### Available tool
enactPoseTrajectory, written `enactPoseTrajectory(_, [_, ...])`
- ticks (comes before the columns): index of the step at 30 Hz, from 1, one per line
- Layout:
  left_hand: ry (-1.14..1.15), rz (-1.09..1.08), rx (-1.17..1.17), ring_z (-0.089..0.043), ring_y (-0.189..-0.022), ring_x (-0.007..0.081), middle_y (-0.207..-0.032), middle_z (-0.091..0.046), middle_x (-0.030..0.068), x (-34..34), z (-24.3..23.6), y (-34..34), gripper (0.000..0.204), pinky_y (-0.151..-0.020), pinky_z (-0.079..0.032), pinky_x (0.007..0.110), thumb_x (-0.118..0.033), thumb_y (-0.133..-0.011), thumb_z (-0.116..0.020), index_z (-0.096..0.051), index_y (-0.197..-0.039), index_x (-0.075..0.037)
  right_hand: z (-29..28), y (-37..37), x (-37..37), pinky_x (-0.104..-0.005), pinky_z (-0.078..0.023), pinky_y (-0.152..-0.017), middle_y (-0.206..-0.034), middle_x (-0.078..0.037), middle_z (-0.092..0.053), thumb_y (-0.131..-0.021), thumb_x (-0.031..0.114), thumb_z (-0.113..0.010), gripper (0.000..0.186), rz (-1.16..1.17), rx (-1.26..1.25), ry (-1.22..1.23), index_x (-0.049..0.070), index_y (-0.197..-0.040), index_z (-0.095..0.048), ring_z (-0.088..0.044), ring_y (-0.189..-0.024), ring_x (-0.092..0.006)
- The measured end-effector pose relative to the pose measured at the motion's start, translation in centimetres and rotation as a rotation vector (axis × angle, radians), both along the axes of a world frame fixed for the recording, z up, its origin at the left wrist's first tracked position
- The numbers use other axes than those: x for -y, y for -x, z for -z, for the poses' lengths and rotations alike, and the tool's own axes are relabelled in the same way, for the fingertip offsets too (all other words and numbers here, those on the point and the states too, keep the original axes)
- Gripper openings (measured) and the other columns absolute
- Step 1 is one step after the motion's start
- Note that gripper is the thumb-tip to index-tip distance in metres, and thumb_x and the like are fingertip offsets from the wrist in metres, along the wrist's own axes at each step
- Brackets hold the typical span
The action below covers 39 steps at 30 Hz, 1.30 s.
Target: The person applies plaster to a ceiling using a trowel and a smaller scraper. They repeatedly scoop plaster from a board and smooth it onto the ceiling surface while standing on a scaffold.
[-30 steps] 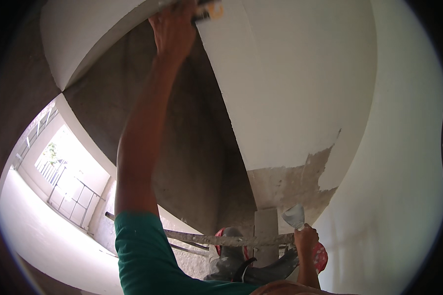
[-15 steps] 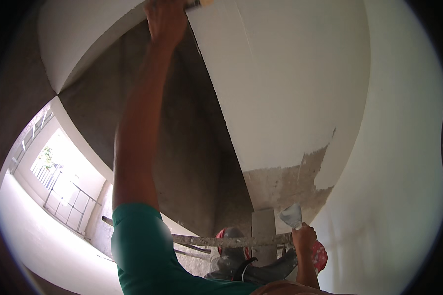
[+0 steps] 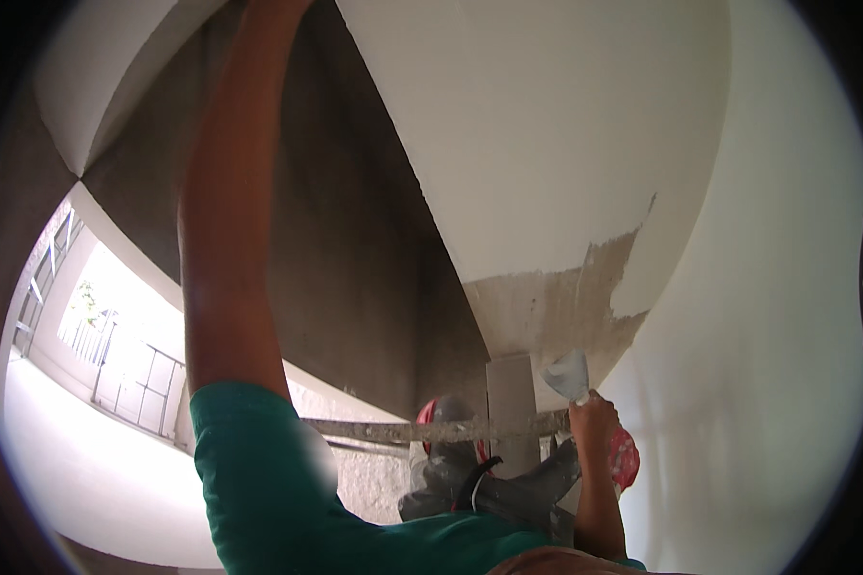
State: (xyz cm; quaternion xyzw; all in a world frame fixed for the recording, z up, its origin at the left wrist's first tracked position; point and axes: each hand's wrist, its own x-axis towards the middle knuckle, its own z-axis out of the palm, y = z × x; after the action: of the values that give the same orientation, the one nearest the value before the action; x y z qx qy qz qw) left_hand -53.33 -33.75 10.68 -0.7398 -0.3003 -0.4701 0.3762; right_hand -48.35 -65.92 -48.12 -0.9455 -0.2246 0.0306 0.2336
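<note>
A broad putty knife (image 3: 568, 376) with a whitish, smeared blade stands blade-up in my right hand (image 3: 594, 418), whose fingers are wrapped round its handle. Behind that hand is a red, white-spotted thing (image 3: 624, 458) that I cannot make out. From the lower left, my left arm (image 3: 228, 192) in a green sleeve stretches up past the top edge, so its hand lies outside the picture. Beside the arms spreads a pale, smooth-coated surface (image 3: 547, 134), with a bare brownish patch (image 3: 537, 307) at its lower end.
A stained pole (image 3: 355, 430) crosses below, near an upright grey board (image 3: 512, 402). Dark grey clothing (image 3: 441, 479) with red parts shows underneath. On the left, a bright opening (image 3: 115, 326) has metal railings. A smooth white wall (image 3: 738, 383) curves along the right.
My left hand, earlier at the top edge with a partly visible tool, has gone up out of view. My right hand and the putty knife appear higher, as does the scene around them.
</note>
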Motion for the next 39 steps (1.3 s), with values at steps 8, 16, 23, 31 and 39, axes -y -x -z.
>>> enactPoseTrajectory(8, [0.004,0.190,-0.036,-0.039,-0.128,0.0332,-0.140,-0.044,0.0083,-0.6,22.0,-1.9,0.063,-0.102,-0.028,0.055,0.003,-0.076,-0.055,-0.049,-0.135,-0.018,0.7,-0.8,-0.1,-0.0480,-0.054,-0.072,-0.080,-0.022,-0.067,-0.072,0.027,-0.073,0.030,0.011,-0.007,0.049,0.004,-0.089,-0.067,-0.066,-0.079,-0.0395])
enactPoseTrajectory(16, [0.170,0.274,-0.219,-0.035,-0.131,0.0377,-0.140,-0.042,0.0066,-2.3,44.2,1.2,0.065,-0.103,-0.025,0.056,0.004,-0.071,-0.059,-0.052,-0.132,-0.020,1.1,0.2,-1.1,-0.0483,-0.054,-0.072,-0.081,-0.021,-0.067,-0.074,0.032,-0.071,0.032,-0.026,-0.031,0.063,0.005,-0.089,-0.067,-0.066,-0.080,-0.0391])
enactPoseTrajectory(23, [0.099,0.275,-0.279,-0.034,-0.135,0.0325,-0.148,-0.036,0.0048,2.6,29.1,2.9,0.077,-0.105,-0.024,0.059,0.004,-0.071,-0.057,-0.041,-0.141,-0.022,-0.1,-0.4,0.5,-0.0469,-0.054,-0.071,-0.079,-0.019,-0.068,-0.074,0.031,-0.072,0.029,0.059,-0.015,0.012,0.005,-0.085,-0.066,-0.067,-0.078,-0.0359])
enactPoseTrajectory(31, [-0.142,0.229,0.067,-0.034,-0.135,0.0326,-0.146,-0.040,0.0075,0.9,1.4,-2.5,0.064,-0.107,-0.027,0.058,0.008,-0.080,-0.050,-0.044,-0.139,-0.014,1.2,-0.7,1.4,-0.0469,-0.054,-0.074,-0.081,-0.021,-0.068,-0.072,0.029,-0.073,0.031,0.055,0.003,-0.036,0.002,-0.087,-0.067,-0.067,-0.081,-0.0371])
enactPoseTrajectory(39, [0.046,0.081,-0.011,-0.043,-0.130,0.0270,-0.141,-0.047,0.0050,1.4,-3.7,-2.2,0.060,-0.106,-0.029,0.058,0.004,-0.084,-0.052,-0.043,-0.140,-0.015,0.4,-0.4,0.6,-0.0453,-0.054,-0.071,-0.079,-0.019,-0.068,-0.074,0.029,-0.072,0.028,0.003,-0.009,-0.004,0.004,-0.084,-0.065,-0.067,-0.079,-0.0364])
